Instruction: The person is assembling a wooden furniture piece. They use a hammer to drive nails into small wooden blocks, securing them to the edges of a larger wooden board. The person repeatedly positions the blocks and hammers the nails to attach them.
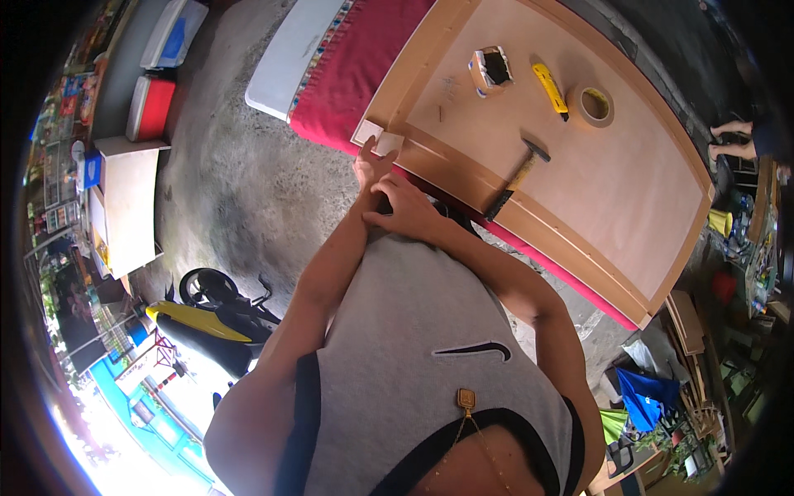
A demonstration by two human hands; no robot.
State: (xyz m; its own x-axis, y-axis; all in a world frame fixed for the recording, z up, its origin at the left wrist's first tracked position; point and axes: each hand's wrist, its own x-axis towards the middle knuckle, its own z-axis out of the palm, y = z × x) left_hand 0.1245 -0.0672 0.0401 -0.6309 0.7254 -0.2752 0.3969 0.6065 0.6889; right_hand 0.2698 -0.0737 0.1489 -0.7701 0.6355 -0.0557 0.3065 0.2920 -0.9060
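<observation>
My left hand [370, 164] reaches to the near corner of a large wooden panel [579, 182] with a raised frame and grips a small pale flat piece [380, 137] lying on that corner. Just behind it, my right hand [407, 211] is close to my chest with its fingers curled; what they enclose is hidden. On the panel lie a hammer [516, 178], a yellow utility knife [549, 88], a roll of tape [595, 106] and a small open box [492, 68].
The panel rests on a red-covered table [347, 78] with a white slab [285, 58] beside it. A yellow and black scooter [217, 318] stands on the concrete floor at left. Another person's feet [733, 140] are at right, with clutter below them.
</observation>
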